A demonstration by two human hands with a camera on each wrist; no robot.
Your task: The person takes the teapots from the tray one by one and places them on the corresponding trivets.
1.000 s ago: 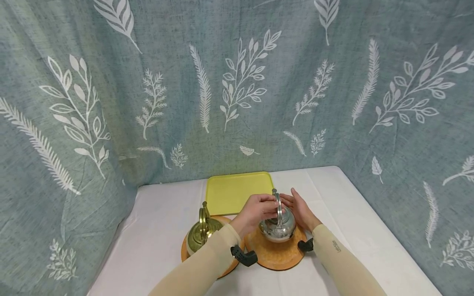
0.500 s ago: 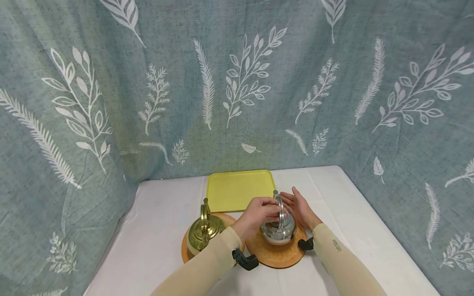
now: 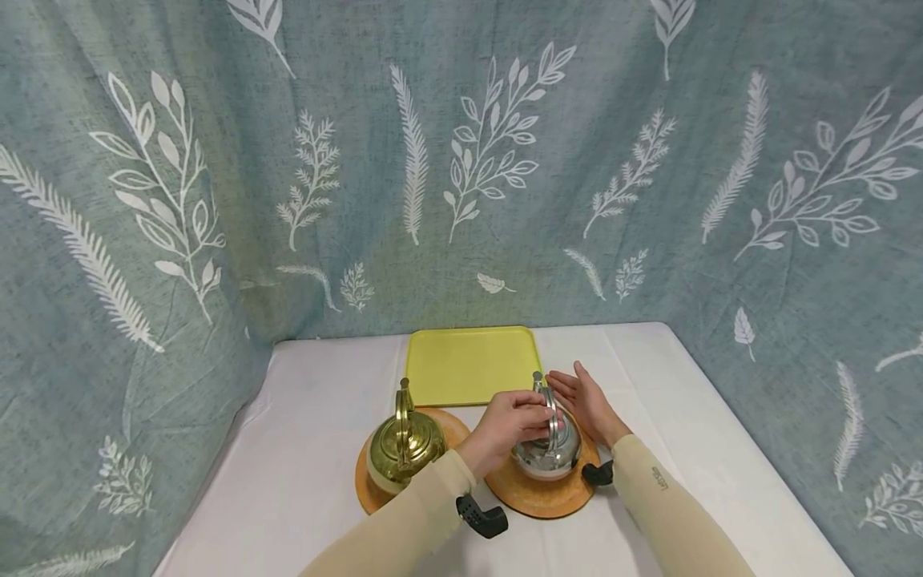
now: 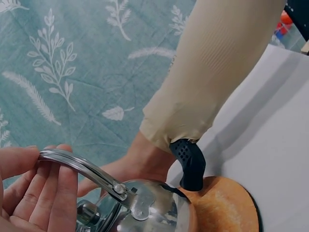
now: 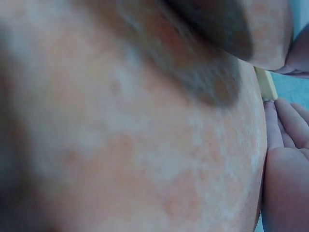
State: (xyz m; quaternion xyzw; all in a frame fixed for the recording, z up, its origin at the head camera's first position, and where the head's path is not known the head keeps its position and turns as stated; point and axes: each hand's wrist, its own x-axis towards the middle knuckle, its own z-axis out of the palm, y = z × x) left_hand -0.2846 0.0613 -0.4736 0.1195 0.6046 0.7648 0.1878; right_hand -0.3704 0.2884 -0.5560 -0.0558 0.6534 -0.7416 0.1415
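In the head view a shiny silver kettle (image 3: 546, 462) stands over the right-hand round orange-brown board (image 3: 537, 501). My left hand (image 3: 513, 425) pinches the kettle's upright handle (image 4: 87, 170) between thumb and fingers, as the left wrist view shows from close by. On the kettle's far right side my right hand (image 3: 587, 405) is held with straight fingers, palm facing the kettle. The right wrist view is mostly filled by the blurred board (image 5: 145, 145), with part of the right hand (image 5: 289, 169) at its edge.
A gold kettle (image 3: 404, 445) stands on a second round board (image 3: 371, 497) to the left, partly behind my left sleeve. Behind both lies a yellow tray (image 3: 472, 365) on the white tablecloth (image 3: 324, 417). A leaf-patterned curtain (image 3: 360, 160) rises along the back and sides.
The silver kettle has shifted slightly toward the near edge of its board, with my left hand on the handle. My right hand stays beside it. The head view has turned a little.
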